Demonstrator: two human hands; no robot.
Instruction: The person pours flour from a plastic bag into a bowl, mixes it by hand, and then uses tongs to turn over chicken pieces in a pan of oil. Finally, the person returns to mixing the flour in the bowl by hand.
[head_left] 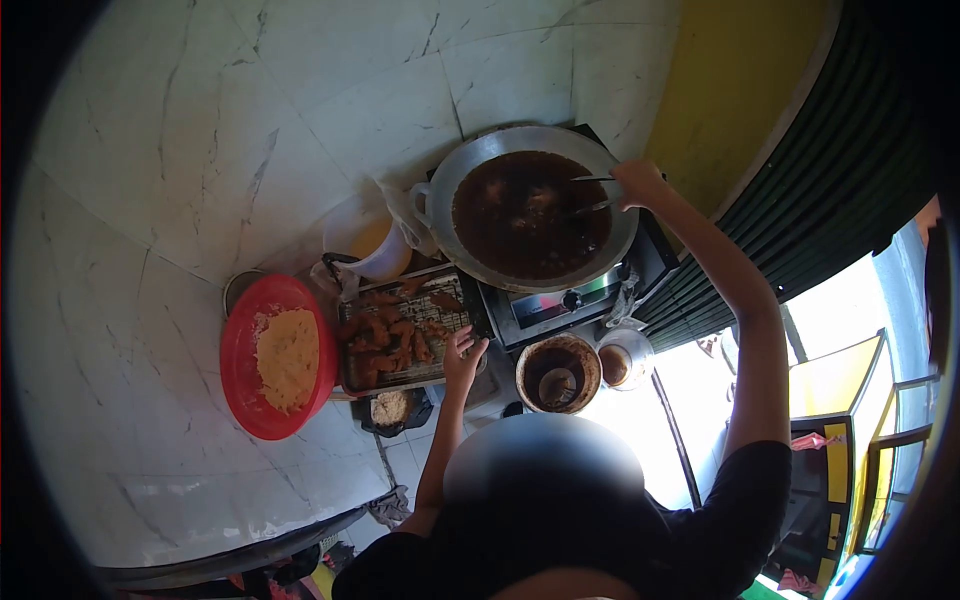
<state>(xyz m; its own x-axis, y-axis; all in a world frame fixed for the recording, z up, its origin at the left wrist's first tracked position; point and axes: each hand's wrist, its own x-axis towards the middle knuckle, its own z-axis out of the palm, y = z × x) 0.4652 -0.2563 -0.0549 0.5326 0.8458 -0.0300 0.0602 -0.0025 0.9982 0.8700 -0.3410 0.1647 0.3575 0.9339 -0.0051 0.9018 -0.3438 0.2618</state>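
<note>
My right hand (pixel 638 186) is closed around a pair of metal tongs (pixel 592 209), whose arms reach over the right side of a large wok (pixel 428 212). Dark brown oil (pixel 530 250) fills the wok, and a few pieces of food (pixel 540 200) show in its middle. By the right edge of a rectangular rack tray (pixel 400 383), my left hand (pixel 463 357) holds nothing, its fingers apart. Browned fried pieces (pixel 385 335) lie across that tray, mostly on its left and lower parts.
A gas stove (pixel 530 310) carries the wok. Left of the tray are a red basin (pixel 240 375) of pale floury mix and a white bucket (pixel 385 262) with yellowish contents. A brown-stained pot (pixel 524 375) and a clear container (pixel 640 358) stand below the stove.
</note>
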